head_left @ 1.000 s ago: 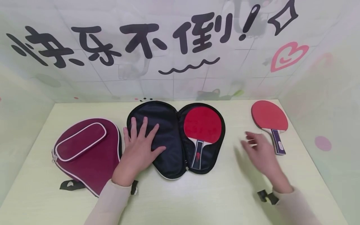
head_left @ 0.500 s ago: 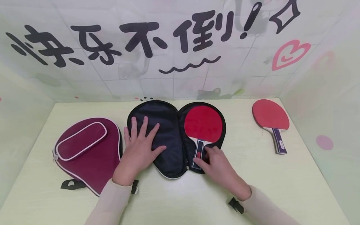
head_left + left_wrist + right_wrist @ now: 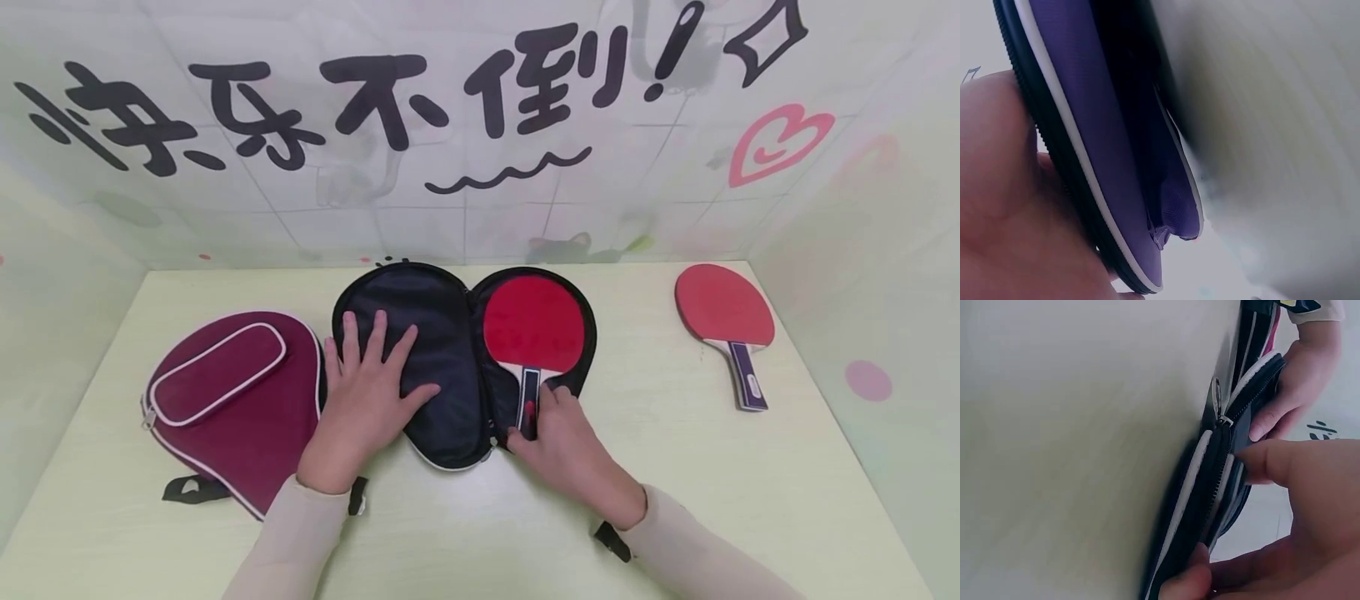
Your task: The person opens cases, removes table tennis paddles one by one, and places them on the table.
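Observation:
In the head view, a black zip case [image 3: 442, 400] lies unfolded on the table. My left hand [image 3: 363, 408] rests on its left half with the fingers spread. A red ping-pong paddle [image 3: 534, 325] lies face up in the right half. My right hand [image 3: 562, 437] grips its handle, thumb on the left side and fingers on the right, covering the lower end. In the right wrist view, the thumb and fingers [image 3: 1188, 584] are around the handle end, close to the case's zipper [image 3: 1222, 456]. The left wrist view shows the case's purple outer side [image 3: 1079, 94] beside the hand.
To the left lies a maroon paddle case [image 3: 232, 433] with white piping, close to my left forearm. A second red paddle [image 3: 723, 308] lies at the back right of the pale table [image 3: 487, 550]. Printed walls stand behind and at both sides.
My right hand has come left from beside the second paddle to the handle of the paddle in the case. Case and paddle have shifted slightly. The left hand stays on the case.

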Motion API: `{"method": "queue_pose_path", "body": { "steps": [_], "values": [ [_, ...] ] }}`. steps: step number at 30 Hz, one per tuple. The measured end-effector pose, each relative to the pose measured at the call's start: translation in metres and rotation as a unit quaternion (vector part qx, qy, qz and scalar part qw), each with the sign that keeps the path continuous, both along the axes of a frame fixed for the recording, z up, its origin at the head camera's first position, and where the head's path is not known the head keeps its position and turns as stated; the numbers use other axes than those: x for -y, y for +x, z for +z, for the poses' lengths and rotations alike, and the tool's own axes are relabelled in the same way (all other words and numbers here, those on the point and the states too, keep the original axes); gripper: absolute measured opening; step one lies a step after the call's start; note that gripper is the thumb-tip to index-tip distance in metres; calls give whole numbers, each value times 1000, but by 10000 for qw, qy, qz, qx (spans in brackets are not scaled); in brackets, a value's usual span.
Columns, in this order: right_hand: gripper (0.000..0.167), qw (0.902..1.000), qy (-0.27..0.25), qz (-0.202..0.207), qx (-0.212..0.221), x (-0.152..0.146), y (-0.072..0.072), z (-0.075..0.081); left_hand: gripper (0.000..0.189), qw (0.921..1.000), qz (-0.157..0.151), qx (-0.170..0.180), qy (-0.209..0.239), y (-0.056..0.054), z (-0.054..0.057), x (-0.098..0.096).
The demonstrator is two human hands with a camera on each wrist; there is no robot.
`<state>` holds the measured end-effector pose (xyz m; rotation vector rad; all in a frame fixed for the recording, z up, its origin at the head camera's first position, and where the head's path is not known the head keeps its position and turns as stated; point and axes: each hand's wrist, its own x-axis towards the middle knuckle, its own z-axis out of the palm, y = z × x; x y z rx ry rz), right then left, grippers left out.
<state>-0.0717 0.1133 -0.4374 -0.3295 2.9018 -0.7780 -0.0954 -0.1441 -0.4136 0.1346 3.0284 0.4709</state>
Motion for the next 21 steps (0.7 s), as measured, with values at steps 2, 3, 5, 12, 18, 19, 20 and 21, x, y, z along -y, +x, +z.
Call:
{"method": "queue_pose_path", "body": {
  "steps": [2, 3, 5, 12, 18, 19, 20, 21],
  "values": [
    [22, 9987, -342, -203, 324, -3, 0, 3, 82, 10000, 37, 0, 27, 0, 0, 1],
    [20, 9964, -553, -351, 541, -5, 0, 5, 82, 10000, 58, 5, 33, -1, 0, 2],
    [17, 9896, -950, -665, 856, -11, 0, 8, 83, 9999, 95, 28, 40, -1, 0, 3],
    [27, 9772, -1709, -1145, 532, -39, 0, 17, 81, 9998, 145, 124, 77, 1, 0, 8],
    [31, 9753, -1779, -1308, -48, -68, 13, 32, 78, 9997, 78, 199, 125, 1, 0, 10],
    [34, 9752, -1771, -1322, -151, -73, 13, 35, 78, 9997, 64, 197, 128, 0, 0, 10],
    [36, 9749, -1743, -1359, -258, -79, 12, 38, 78, 9997, 55, 198, 125, 0, 0, 11],
    [38, 9750, -1677, -1413, -364, -85, 10, 41, 78, 9997, 56, 199, 124, 0, 0, 11]
  ]
}}
